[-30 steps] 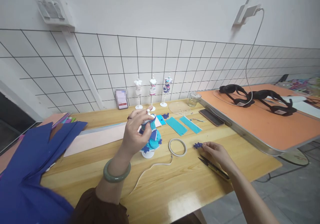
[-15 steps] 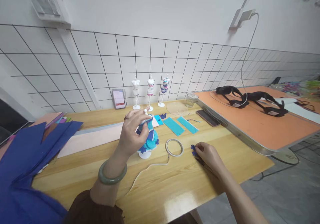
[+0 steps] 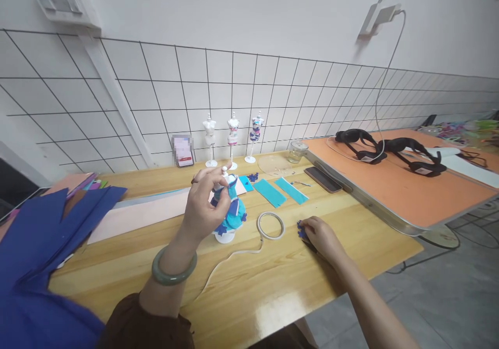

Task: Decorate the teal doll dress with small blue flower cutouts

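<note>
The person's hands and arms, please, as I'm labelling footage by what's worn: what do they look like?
The left hand is ungloved, with a rounded grey-green bangle on its wrist and a loose dark brown sleeve further up. The right hand is ungloved too; its forearm shows no sleeve or bracelet.

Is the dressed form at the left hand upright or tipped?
Upright: the form stands with its white base on the table and its knob on top.

Head-worn view, facing forward, down at hands [image 3: 205,199] [image 3: 323,238]
</note>
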Motion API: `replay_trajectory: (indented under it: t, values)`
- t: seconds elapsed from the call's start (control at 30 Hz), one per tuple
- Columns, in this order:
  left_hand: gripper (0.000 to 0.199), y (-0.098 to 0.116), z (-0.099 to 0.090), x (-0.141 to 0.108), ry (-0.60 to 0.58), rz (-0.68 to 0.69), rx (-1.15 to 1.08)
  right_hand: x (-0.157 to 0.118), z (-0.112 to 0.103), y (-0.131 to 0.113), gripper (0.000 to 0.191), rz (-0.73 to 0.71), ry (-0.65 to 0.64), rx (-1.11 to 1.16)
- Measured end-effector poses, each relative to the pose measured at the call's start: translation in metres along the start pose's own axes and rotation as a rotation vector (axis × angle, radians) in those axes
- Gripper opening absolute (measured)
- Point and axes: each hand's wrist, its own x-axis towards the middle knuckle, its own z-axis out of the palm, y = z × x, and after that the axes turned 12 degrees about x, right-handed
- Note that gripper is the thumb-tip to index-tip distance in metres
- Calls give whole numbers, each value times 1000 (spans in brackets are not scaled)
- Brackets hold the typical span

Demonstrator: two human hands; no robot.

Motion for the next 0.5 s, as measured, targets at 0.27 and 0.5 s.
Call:
replay_trajectory:
  t: [0.27, 0.5]
  values:
    - [25, -1, 0, 0, -1, 17, 13, 0, 1, -2, 33, -27, -30, 3]
    - [28, -1, 0, -1, -1, 9, 22, -2, -3, -2, 32, 13, -38, 78]
